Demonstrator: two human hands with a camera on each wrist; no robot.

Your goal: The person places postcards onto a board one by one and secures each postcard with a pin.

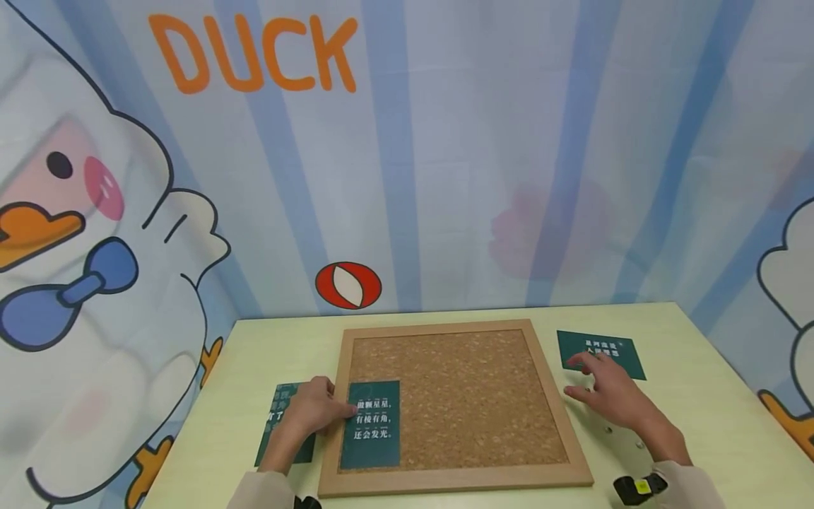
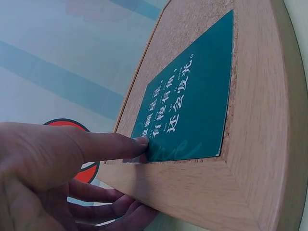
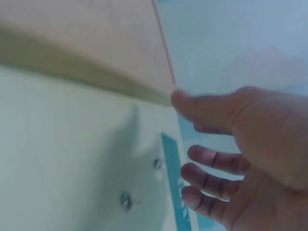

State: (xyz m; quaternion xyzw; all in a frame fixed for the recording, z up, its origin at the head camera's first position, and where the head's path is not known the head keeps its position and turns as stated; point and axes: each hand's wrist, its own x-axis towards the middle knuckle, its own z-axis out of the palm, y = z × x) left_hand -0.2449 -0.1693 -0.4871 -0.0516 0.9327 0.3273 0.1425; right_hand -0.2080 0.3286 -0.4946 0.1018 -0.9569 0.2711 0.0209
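- Left wrist view: the left hand [image 2: 53, 161] is pressing a straight thumb onto the green card [image 2: 192, 115]; the lower fingers are bending beside the wooden rim [image 2: 192, 185], whether touching it being hard to tell.
- That card is lying flat at the cork's near left corner; it is looking thin, light and fairly stiff, probably sliding easily and creasing at the corners, so opposite edges are seeming the best hold.
- The board [image 1: 470, 396] is appearing heavier and rigid, its rim offering the surest grip.
- The right hand [image 1: 613, 396] is hovering off the board's right edge, fingers loosely bent and apart, holding nothing.
- Small pins [image 3: 126, 201] are lying below it, likely sharp, their heads being safer to pinch.
- Another card [image 1: 629, 357] is lying toward the table's [image 1: 649, 322] far right corner; a third card [image 1: 304, 454] is lying beyond the board's left edge, partly hidden.
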